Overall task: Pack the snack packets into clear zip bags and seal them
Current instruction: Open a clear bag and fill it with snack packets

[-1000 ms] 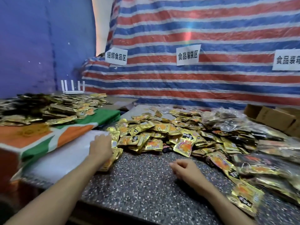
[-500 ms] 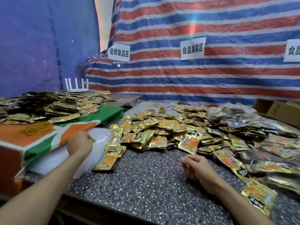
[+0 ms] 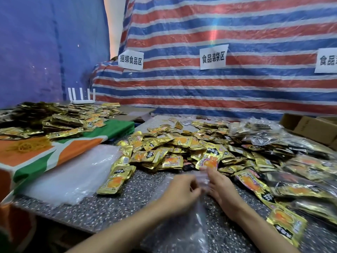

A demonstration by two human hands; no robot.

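A big heap of gold snack packets with orange prints covers the speckled table. A clear zip bag lies in front of me, its top edge up between my hands. My left hand pinches that edge with curled fingers. My right hand grips the same edge from the other side. A stack of unused clear bags lies at the left. Nothing shows inside the held bag.
Filled clear bags of packets pile up at the right, before cardboard boxes. A second heap of packets sits on an orange and green cloth at the left. A striped tarp with paper signs hangs behind.
My left hand has drawn a clear bag off the stack at the left and brought it to the middle. My right hand has joined it at the bag's top edge.
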